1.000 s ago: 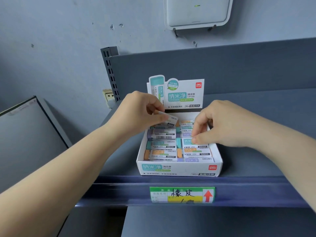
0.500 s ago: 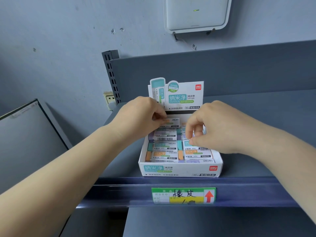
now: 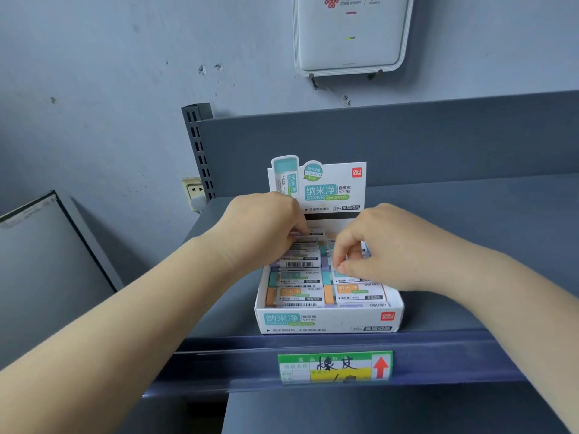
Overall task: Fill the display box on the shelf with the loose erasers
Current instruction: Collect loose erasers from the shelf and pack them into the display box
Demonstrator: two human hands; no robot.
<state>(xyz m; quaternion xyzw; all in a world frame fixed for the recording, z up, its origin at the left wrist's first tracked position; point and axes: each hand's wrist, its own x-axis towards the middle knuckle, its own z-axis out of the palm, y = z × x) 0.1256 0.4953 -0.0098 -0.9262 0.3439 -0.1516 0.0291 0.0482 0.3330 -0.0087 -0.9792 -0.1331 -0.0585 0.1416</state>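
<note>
I read left hand [image 3: 266,227] pinching an eraser [image 3: 308,236] flat at display box [image 3: 329,321] 12 o'clock; right hand [image 3: 376,245] curled, contents unclear.

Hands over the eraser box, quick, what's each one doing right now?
Left hand: closed on an eraser at the back of the display box.
Right hand: fingers curled over the right row; whether it grips anything cannot be told.

The left hand [image 3: 266,233] and right hand [image 3: 385,249] cover the back rows of erasers [image 3: 300,278] in the display box [image 3: 326,321], their fingertips hidden, the white wall unit [image 3: 349,36] is cut off at the top edge, and the shelf label [image 3: 335,366] is partly unreadable.
</note>
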